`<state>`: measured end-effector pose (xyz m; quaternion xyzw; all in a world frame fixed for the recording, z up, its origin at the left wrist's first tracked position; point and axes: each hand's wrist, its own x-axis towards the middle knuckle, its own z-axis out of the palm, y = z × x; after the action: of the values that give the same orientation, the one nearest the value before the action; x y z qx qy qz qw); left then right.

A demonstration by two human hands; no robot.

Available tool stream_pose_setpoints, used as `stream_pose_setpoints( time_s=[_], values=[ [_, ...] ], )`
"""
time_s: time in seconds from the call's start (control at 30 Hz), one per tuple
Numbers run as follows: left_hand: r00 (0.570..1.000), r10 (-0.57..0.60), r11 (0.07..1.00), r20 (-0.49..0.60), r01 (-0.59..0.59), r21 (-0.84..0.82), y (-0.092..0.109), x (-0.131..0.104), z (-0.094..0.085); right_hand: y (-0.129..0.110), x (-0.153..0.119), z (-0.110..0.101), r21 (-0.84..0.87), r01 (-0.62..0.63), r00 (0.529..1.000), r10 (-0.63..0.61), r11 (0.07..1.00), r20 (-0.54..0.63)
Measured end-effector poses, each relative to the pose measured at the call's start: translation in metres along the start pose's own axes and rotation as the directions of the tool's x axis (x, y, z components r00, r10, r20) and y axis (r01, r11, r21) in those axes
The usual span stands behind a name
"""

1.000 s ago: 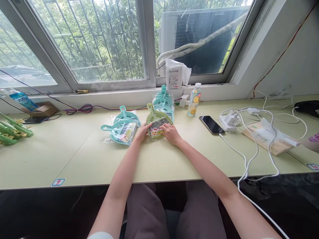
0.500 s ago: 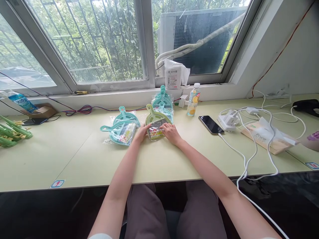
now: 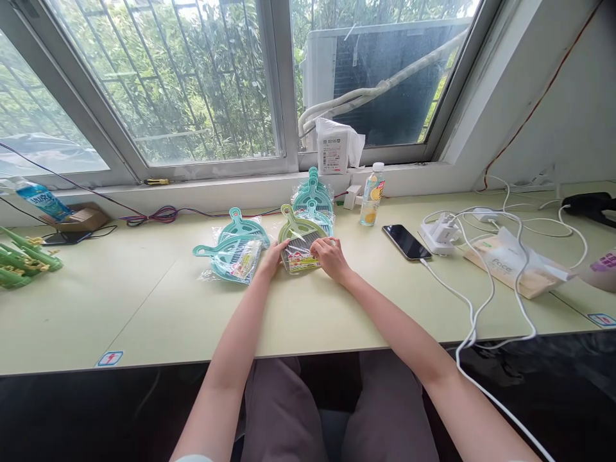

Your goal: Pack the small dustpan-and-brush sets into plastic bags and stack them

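Observation:
A green dustpan with a dark-bristled brush [image 3: 302, 241], in a clear wrapper with a colourful label, lies in front of me on the table. Its left edge is in the grip of my left hand [image 3: 271, 260]. My right hand [image 3: 332, 258] rests against the right side, fingers curled and closed at the wrapper; whether film is pinched between them is hidden. Left of my left hand are wrapped teal dustpan sets [image 3: 230, 249], overlapping each other. More teal dustpan sets [image 3: 312, 191] are stacked just behind the green one.
A drink bottle [image 3: 372, 194] stands behind and right of my hands, near a phone [image 3: 407, 242] on a white cable. Farther right are a charger block [image 3: 439, 234], looped cables and a tissue pack [image 3: 520, 263]. Green stalks [image 3: 29, 260] lie far left. A tissue packet [image 3: 333, 149] sits on the sill.
My right hand's fingers have curled in and drawn slightly toward the right edge of the green dustpan, uncovering more of the bristles and label. My left hand keeps its hold.

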<state>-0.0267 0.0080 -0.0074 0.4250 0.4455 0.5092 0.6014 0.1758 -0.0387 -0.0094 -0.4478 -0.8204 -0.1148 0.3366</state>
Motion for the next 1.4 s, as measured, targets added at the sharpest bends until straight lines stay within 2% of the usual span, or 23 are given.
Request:
stream_pose_setpoints(
  time_s=[0.1, 0.3, 0.83, 1.4],
  values=[
    [0.999, -0.001, 1.0, -0.041, 0.0, -0.021, -0.001, 0.002, -0.001, -0.001, 0.001, -0.001, -0.007, 0.013, 1.0, -0.013, 1.0, -0.003],
    [0.999, 0.034, 0.998, -0.02, -0.035, -0.059, 0.002, -0.001, 0.002, -0.002, 0.002, -0.001, -0.023, 0.039, 0.999, -0.04, 0.999, -0.024],
    [0.991, -0.024, 0.996, -0.134, 0.012, -0.091, 0.004, -0.002, 0.006, -0.004, 0.003, 0.001, -0.052, 0.102, 0.995, -0.103, 0.993, -0.016],
    [0.991, -0.014, 0.997, -0.133, 0.005, -0.071, 0.003, -0.001, 0.005, -0.002, 0.004, 0.009, 0.018, 0.209, 0.977, -0.208, 0.978, -0.041]
  ],
)
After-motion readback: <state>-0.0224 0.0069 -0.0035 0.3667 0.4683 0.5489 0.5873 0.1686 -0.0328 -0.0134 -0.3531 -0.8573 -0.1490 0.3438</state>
